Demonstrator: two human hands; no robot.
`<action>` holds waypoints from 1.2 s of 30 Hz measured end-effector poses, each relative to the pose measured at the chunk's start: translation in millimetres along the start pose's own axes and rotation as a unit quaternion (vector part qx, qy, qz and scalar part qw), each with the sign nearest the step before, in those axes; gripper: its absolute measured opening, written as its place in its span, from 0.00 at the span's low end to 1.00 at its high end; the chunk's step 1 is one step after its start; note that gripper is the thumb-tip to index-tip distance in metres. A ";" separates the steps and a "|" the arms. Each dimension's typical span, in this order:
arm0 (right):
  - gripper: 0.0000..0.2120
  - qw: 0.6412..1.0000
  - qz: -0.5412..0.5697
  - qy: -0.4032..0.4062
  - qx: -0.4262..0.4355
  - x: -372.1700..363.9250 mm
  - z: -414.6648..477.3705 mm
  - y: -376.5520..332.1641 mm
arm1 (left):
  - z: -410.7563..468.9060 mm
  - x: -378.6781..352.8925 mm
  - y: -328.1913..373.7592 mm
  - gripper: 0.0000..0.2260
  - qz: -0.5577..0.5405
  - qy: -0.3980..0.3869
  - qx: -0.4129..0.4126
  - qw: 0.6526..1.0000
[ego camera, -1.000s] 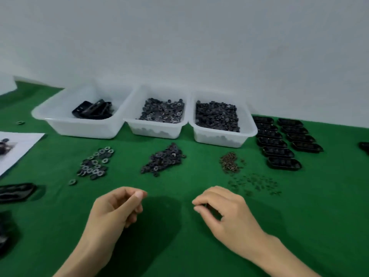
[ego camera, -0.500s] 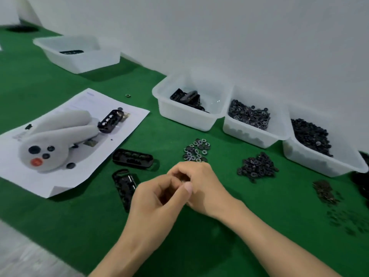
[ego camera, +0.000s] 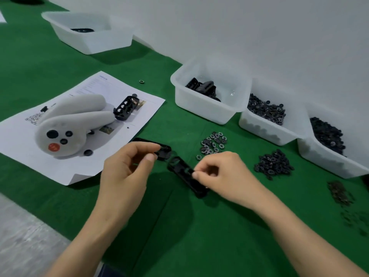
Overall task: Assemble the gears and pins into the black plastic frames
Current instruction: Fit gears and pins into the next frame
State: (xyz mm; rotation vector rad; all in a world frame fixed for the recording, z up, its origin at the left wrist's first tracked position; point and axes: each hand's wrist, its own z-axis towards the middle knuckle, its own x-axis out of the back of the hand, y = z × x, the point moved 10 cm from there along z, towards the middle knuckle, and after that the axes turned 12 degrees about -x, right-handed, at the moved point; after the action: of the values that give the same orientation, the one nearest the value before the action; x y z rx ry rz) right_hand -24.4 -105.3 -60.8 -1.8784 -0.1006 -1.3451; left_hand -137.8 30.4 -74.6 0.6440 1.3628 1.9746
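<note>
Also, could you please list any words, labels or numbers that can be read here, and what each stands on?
Nothing here can be read.
Paper sheet: blue heading and grey lines, too blurred.
QR code on that sheet: pattern only, no legible text.
Orange button on the white controller: mark blurred.

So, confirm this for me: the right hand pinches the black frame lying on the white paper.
Not right. In the head view, the black frame the right hand pinches lies on the green cloth, not the white paper.

Bins behind gear piles, paper at left
</note>
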 end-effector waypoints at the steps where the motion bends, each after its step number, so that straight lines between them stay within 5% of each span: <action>1: 0.06 1.000 0.003 -0.003 -0.014 8.2 -4.6 12.4 | 0.9 -11.0 -0.5 0.13 0.023 -0.039 -0.001 0.999; 5: 0.06 0.997 0.007 0.026 -0.077 29.9 -22.9 52.3 | -4.6 -63.2 -7.3 0.16 0.081 -0.203 0.011 0.976; 9: 0.07 0.982 0.035 0.096 -0.161 37.7 -40.6 87.7 | -16.2 -101.3 -8.3 0.16 0.088 -0.285 -0.006 0.954; 13: 0.07 0.961 0.195 0.033 -0.194 14.9 -57.8 100.5 | -29.0 -124.6 -8.0 0.24 0.138 -0.346 -0.045 0.927; 15: 0.07 0.956 0.225 0.052 -0.182 20.1 -59.4 102.1 | -33.1 -128.6 -6.5 0.29 0.171 -0.349 -0.062 0.919; 18: 0.10 0.979 0.024 0.157 -0.128 47.3 -52.4 100.3 | -37.7 -136.0 1.0 0.36 0.277 -0.332 -0.125 0.893; 21: 0.12 0.981 -0.063 0.149 -0.106 46.3 -40.8 96.2 | -37.1 -141.4 5.2 0.31 0.355 -0.309 -0.175 0.865; 26: 0.04 0.982 -0.045 0.159 -0.096 51.6 -4.6 83.1 | -28.4 -129.0 5.2 0.17 0.293 -0.306 -0.179 0.888; 36: 0.05 0.992 -0.016 0.090 -0.091 32.3 24.0 74.5 | -26.4 -113.7 -10.9 0.20 0.220 -0.317 -0.112 0.916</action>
State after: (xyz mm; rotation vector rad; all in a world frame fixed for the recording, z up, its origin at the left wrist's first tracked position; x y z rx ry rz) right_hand 44.0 -151.9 -78.3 -1.8994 0.0876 -1.5855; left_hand -77.6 -67.5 -97.7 1.4217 0.6171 1.9425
